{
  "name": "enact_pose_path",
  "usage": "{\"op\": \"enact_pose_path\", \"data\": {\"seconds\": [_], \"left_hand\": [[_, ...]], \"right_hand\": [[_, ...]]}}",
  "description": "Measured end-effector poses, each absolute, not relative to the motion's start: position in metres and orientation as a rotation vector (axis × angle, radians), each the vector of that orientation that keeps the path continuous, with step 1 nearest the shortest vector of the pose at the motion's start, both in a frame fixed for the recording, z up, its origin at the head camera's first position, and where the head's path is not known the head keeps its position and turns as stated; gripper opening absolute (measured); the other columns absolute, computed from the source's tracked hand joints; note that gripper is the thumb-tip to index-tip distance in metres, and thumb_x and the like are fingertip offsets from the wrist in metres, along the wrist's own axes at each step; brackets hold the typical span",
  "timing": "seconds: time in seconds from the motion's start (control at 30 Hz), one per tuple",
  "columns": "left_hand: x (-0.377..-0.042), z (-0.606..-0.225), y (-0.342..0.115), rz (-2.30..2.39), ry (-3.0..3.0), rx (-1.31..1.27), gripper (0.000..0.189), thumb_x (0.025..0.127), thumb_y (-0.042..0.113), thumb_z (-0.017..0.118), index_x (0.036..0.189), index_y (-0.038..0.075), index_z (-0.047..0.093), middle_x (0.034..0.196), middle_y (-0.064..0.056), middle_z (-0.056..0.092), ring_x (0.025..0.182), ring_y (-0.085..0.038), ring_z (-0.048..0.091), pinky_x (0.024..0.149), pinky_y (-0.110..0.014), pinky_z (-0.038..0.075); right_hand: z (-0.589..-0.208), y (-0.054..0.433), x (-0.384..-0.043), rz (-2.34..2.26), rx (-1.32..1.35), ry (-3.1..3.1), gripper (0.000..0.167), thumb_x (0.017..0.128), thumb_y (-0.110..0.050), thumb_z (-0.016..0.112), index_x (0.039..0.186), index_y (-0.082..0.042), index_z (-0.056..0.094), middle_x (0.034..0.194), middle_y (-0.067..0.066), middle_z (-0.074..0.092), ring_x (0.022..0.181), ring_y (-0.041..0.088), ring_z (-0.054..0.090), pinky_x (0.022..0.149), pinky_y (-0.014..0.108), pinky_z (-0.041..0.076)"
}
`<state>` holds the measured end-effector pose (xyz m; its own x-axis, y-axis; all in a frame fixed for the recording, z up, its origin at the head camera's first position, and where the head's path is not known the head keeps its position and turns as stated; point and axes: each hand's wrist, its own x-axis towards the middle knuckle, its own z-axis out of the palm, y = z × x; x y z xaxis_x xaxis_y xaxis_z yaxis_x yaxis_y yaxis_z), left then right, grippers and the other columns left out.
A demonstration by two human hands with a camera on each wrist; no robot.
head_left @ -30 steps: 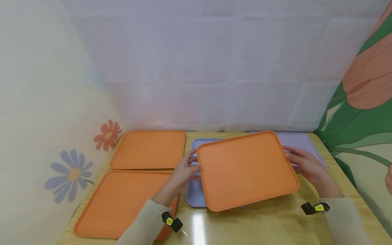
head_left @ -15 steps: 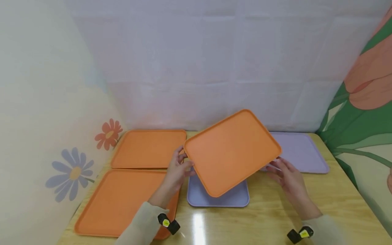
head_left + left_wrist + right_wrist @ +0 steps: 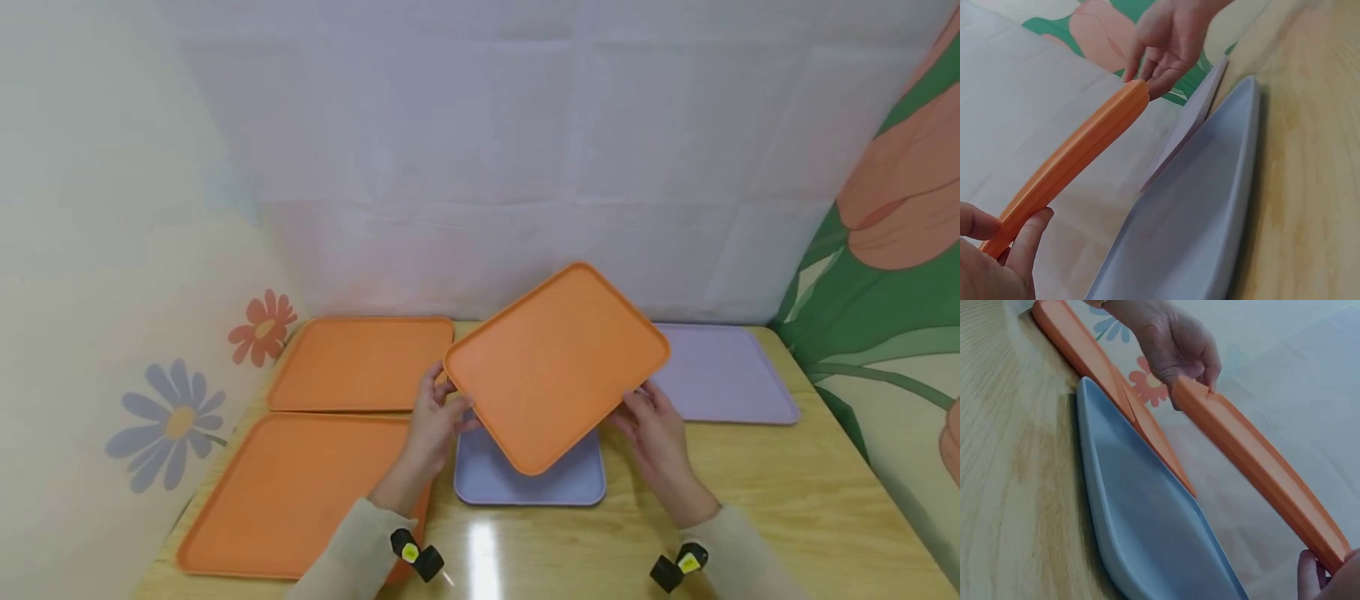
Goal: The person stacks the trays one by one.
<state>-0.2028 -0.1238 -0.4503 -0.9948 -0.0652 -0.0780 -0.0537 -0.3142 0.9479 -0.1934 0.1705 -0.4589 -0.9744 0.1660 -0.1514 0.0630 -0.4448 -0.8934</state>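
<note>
In the head view a rectangular orange tray [image 3: 555,367] is held up at a slant, one corner toward the back wall and one toward the front. My left hand [image 3: 435,421] pinches its left edge between thumb and fingers. At the lower right edge my right hand [image 3: 656,429] grips it, fingers partly hidden underneath. Below it, a blue-violet tray [image 3: 528,485] lies on the table, its far part covered from sight. The left wrist view catches the held orange tray [image 3: 1072,156] edge-on, above the blue-violet tray [image 3: 1191,206], with a gap between them.
Two more orange trays, a far one [image 3: 367,362] and a near one [image 3: 300,492], lie at the left of the wooden table [image 3: 787,508]. A pale purple tray [image 3: 731,375] lies at the back right. A white sheet [image 3: 510,150] hangs behind the table.
The held orange tray has turned counterclockwise and shifted left and back. My right hand has moved left with it, from its right side to its lower right edge. More of both purple trays shows.
</note>
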Motion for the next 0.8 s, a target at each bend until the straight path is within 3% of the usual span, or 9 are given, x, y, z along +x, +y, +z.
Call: {"op": "enact_pose_path", "data": {"seconds": [0.2, 0.4, 0.67, 0.8], "left_hand": [[-0.197, -0.457, -0.123, -2.563, -1.859, 0.146, 0.08, 0.088, -0.015, 0.057, 0.153, 0.009, 0.017, 0.12, -0.016, 0.048, 0.085, -0.017, 0.065, 0.066, -0.036, 0.061], [-0.188, -0.456, -0.123, -2.592, -1.933, 0.132, 0.081, 0.088, -0.014, 0.06, 0.149, 0.006, 0.011, 0.123, -0.02, 0.043, 0.088, -0.02, 0.066, 0.069, -0.037, 0.062], [-0.2, -0.445, -0.141, -2.405, -2.312, 0.035, 0.051, 0.095, 0.006, 0.063, 0.141, -0.002, 0.043, 0.116, -0.011, 0.045, 0.088, -0.014, 0.059, 0.066, -0.03, 0.058], [-0.209, -0.443, -0.149, -2.304, -2.538, -0.118, 0.05, 0.099, 0.014, 0.062, 0.144, 0.001, 0.047, 0.117, -0.009, 0.051, 0.091, -0.015, 0.055, 0.064, -0.029, 0.052]], "right_hand": [[-0.458, 0.167, -0.201, 2.558, -0.399, -1.605, 0.053, 0.102, 0.0, 0.05, 0.153, 0.0, 0.034, 0.091, -0.009, 0.063, 0.081, 0.006, 0.065, 0.07, 0.022, 0.057], [-0.458, 0.175, -0.21, 2.601, -0.441, -1.588, 0.056, 0.101, 0.002, 0.048, 0.155, 0.001, 0.033, 0.085, -0.01, 0.067, 0.074, 0.007, 0.067, 0.066, 0.022, 0.057], [-0.452, 0.2, -0.218, 2.629, -0.379, -1.797, 0.059, 0.101, 0.001, 0.047, 0.156, 0.006, 0.026, 0.08, -0.01, 0.066, 0.071, 0.005, 0.066, 0.065, 0.021, 0.057], [-0.45, 0.208, -0.223, 2.663, -0.259, -1.907, 0.06, 0.101, 0.002, 0.046, 0.155, 0.01, 0.022, 0.082, -0.009, 0.068, 0.073, 0.006, 0.066, 0.066, 0.022, 0.058]]}}
